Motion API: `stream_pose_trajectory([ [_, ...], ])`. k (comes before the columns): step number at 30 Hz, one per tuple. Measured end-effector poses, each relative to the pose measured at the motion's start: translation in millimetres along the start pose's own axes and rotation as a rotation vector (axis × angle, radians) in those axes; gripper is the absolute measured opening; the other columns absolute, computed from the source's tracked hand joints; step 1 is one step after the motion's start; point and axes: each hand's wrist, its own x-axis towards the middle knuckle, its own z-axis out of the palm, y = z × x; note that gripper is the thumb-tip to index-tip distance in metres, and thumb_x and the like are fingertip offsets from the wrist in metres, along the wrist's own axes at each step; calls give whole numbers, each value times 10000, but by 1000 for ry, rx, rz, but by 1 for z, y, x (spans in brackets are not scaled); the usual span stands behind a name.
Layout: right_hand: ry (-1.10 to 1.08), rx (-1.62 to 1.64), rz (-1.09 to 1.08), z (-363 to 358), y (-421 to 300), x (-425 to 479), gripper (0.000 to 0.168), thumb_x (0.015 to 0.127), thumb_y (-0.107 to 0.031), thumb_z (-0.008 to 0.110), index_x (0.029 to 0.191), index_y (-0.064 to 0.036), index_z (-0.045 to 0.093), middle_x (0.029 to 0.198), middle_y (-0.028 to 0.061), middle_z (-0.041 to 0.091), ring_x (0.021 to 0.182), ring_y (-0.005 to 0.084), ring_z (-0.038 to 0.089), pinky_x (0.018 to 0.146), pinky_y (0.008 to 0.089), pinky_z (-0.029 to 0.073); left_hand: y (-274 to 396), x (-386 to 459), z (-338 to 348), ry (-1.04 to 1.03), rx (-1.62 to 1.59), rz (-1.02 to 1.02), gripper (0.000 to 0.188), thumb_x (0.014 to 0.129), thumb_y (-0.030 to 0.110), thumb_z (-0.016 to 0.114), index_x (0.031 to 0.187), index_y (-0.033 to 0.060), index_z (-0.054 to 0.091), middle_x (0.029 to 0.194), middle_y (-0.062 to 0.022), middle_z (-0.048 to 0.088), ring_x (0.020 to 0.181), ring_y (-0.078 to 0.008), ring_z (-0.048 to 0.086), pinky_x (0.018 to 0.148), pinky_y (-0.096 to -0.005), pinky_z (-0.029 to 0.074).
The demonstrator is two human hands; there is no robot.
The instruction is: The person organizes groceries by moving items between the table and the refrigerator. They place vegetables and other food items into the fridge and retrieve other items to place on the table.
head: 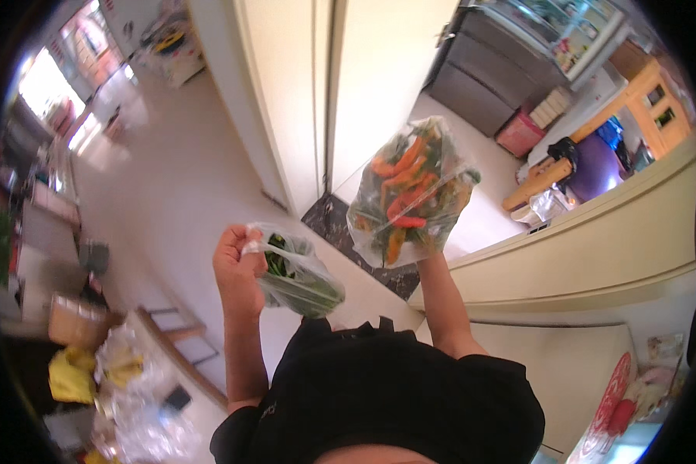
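Observation:
My left hand (240, 255) grips the gathered top of a thin clear plastic bag of green vegetables (304, 284), which hangs to its right at chest height. A larger clear plastic bag of orange, red and green chili peppers (409, 197) is at the end of my raised right arm. That bag covers my right hand, so its fingers and its hold cannot be seen.
An open cream door (383, 75) and its frame stand ahead, over a dark stone threshold (394, 278). Beyond are a grey drawer cabinet (493, 69), a pink bin (520, 133) and a wooden chair (632, 110). A table (200, 383) with plastic bags is at lower left.

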Motion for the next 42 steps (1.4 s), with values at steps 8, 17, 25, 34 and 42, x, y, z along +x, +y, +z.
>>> stream_pose_trajectory([
  [8, 88, -62, -302, -16, -67, 34, 473, 961, -361, 432, 1251, 8, 491, 1180, 178, 588, 1059, 316, 577, 936, 448, 471, -53, 135, 81, -495, 167, -154, 48, 894, 63, 568, 851, 68, 547, 651, 59, 463, 524, -15, 360, 449, -191, 271],
  [17, 436, -519, -777, -101, -163, 29, 246, 919, -163, 542, 1095, 8, 564, 992, 106, 639, 855, 225, 635, 785, 348, 525, -117, 235, 206, -797, 112, -326, 98, 921, 69, 542, 835, 62, 495, 648, 44, 437, 529, -19, 334, 453, -200, 256],
  [25, 780, -545, -878, -110, -281, 119, 156, 857, -44, 581, 1006, 0, 593, 891, 75, 640, 790, 186, 625, 726, 309, 512, -166, 321, 355, -831, 106, -358, 96, 899, 33, 542, 817, 49, 495, 653, 34, 446, 511, -23, 327, 444, -201, 253],
  [34, 720, -628, -888, -105, -442, 229, 60, 848, -41, 587, 896, -7, 597, 838, 70, 636, 722, 156, 607, 663, 301, 501, -200, 398, 533, -792, 8, -338, 98, 891, 29, 545, 815, 45, 485, 644, 23, 460, 505, -22, 346, 438, -193, 252],
  [42, 749, -626, -948, -123, -593, 363, 34, 844, -40, 584, 843, -8, 597, 802, 61, 627, 697, 152, 592, 644, 300, 489, -260, 514, 722, -842, -104, -358, 79, 869, 4, 538, 829, 50, 487, 662, 26, 462, 516, -25, 354, 442, -205, 245],
])
